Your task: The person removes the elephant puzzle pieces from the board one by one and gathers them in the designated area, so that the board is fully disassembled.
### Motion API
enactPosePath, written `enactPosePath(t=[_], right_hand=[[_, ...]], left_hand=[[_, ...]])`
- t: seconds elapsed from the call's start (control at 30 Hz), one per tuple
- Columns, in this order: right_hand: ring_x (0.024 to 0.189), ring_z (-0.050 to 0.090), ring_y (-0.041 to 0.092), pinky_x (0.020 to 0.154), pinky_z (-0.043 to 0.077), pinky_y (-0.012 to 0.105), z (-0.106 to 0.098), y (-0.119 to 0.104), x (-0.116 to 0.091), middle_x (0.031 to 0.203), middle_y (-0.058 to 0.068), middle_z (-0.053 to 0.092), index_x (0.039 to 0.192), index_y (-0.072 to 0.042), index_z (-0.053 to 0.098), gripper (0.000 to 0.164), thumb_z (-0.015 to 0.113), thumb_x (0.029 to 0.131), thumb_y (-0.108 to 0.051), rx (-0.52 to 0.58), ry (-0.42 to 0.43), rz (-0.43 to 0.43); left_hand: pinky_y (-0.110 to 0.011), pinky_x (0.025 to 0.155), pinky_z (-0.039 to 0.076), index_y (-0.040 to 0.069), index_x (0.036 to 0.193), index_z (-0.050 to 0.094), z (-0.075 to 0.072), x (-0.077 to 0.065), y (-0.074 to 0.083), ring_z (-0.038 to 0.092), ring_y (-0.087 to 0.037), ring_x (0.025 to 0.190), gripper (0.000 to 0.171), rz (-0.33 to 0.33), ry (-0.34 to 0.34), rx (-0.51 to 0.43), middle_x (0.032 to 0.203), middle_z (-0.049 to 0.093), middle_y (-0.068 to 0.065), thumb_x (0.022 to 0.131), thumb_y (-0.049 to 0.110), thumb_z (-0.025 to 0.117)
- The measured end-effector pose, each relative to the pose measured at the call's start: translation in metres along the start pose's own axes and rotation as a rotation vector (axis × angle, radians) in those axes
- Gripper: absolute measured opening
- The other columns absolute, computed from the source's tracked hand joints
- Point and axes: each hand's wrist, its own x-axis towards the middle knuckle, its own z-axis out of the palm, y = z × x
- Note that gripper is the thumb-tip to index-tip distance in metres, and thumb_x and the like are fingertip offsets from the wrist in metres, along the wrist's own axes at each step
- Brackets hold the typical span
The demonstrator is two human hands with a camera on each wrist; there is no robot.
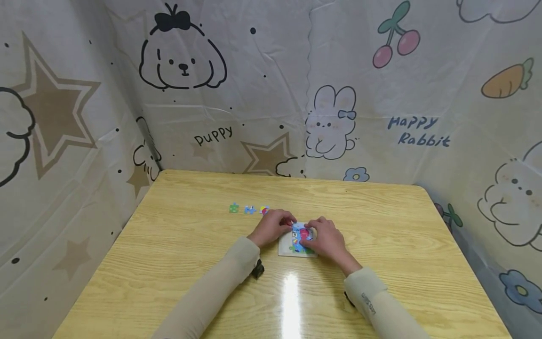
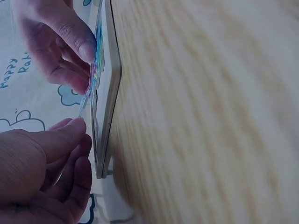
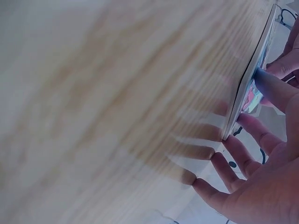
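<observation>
The left hand (image 1: 274, 227) pinches a puzzle piece (image 2: 83, 106) in a narrow grip by the far edge of the board (image 1: 284, 247). Forced askew, it could lift the laid pieces (image 1: 298, 234); the right hand (image 1: 327, 238), fingers spread, might drag them.

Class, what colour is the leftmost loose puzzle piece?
The leftmost loose piece is mostly green, clearest in the head view.

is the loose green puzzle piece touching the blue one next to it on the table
Apart: the head view shows a strip of bare tabletop between the green piece and the blue piece.
</observation>
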Motion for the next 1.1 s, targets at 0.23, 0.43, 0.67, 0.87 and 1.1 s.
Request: enactPosePath(t=[0.23,0.43,0.67,0.87,1.1], right_hand=[[0.112,0.055,0.031,0.089,0.053,0.05,-0.001,-0.001,-0.001,0.128,0.012,0.06,0.13,-0.014,0.07,0.053,0.085,0.086,-0.038,-0.003,-0.003,0.005],[0.112,0.055,0.031,0.088,0.053,0.05,0.001,0.0,0.0,0.129,0.012,0.06,0.13,-0.015,0.07,0.053,0.085,0.085,-0.04,-0.016,0.002,0.001],[0.113,0.055,0.032,0.09,0.053,0.051,0.002,0.002,0.0,0.129,0.012,0.061,0.129,-0.016,0.071,0.052,0.085,0.085,-0.04,-0.009,0.017,-0.014],[0.116,0.054,0.033,0.092,0.052,0.053,0.002,0.001,0.0,0.131,0.013,0.06,0.128,-0.015,0.071,0.051,0.085,0.086,-0.04,0.0,0.013,-0.009],[0.116,0.054,0.033,0.093,0.052,0.054,0.002,0.0,0.0,0.131,0.013,0.06,0.128,-0.015,0.071,0.051,0.085,0.085,-0.039,-0.003,0.012,-0.003]], left_hand=[[-0.027,0.088,0.055,0.012,0.115,0.076,-0.002,-0.001,-0.002,0.064,-0.008,0.09,0.018,-0.008,0.003,0.013,0.099,0.072,0.003,0.098,0.011,0.072],[-0.028,0.089,0.055,0.012,0.115,0.076,-0.005,-0.004,-0.005,0.064,-0.008,0.09,0.018,-0.012,0.013,-0.021,0.098,0.072,0.003,0.097,0.01,0.072],[-0.03,0.09,0.056,0.011,0.115,0.077,-0.013,-0.012,-0.009,0.064,-0.009,0.091,0.017,0.005,0.022,-0.048,0.098,0.072,0.003,0.098,0.011,0.072],[-0.029,0.085,0.055,0.012,0.114,0.077,-0.023,-0.024,-0.015,0.063,-0.01,0.09,0.016,0.004,0.04,-0.046,0.098,0.072,0.002,0.099,0.012,0.071],[-0.028,0.08,0.054,0.012,0.111,0.077,-0.034,-0.036,-0.026,0.062,-0.01,0.086,0.015,-0.005,0.065,-0.041,0.094,0.071,0.001,0.097,0.011,0.074]])
